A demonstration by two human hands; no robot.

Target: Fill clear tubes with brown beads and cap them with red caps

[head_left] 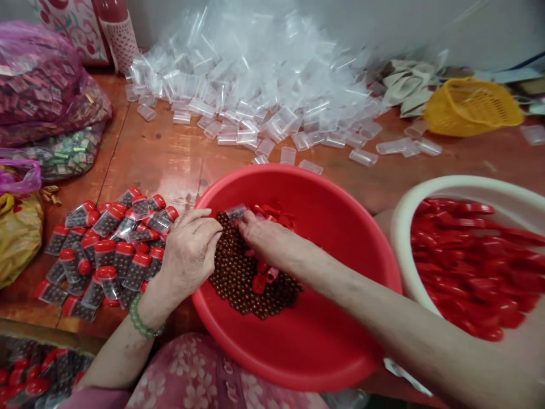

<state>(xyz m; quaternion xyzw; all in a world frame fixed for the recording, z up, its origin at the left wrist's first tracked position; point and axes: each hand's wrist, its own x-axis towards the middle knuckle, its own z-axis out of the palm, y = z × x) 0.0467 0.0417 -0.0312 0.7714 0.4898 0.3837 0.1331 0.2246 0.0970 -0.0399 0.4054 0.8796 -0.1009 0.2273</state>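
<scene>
A large red basin (353, 227) holds a heap of small brown balls (242, 278), with red plastic caps (258, 283) lying among them. Reaching into it from the right, my right hand (264, 236) is closed around a clear plastic container (235, 212) at the top of the heap. My left hand (189, 250), a green bead bracelet at its wrist, is at the basin's left rim. Its fingers are bent together, and whatever they hold is hidden. Just left of it lies a pile of filled clear containers (106, 253) with red caps.
Loose clear containers (255, 85) are heaped along the wall. A white tub (404, 227) of red plastic parts (472, 267) stands at right, a yellow basket (472, 108) behind it. Bags (38, 85) of small packets fill the left edge. More filled containers (38, 369) sit lower left.
</scene>
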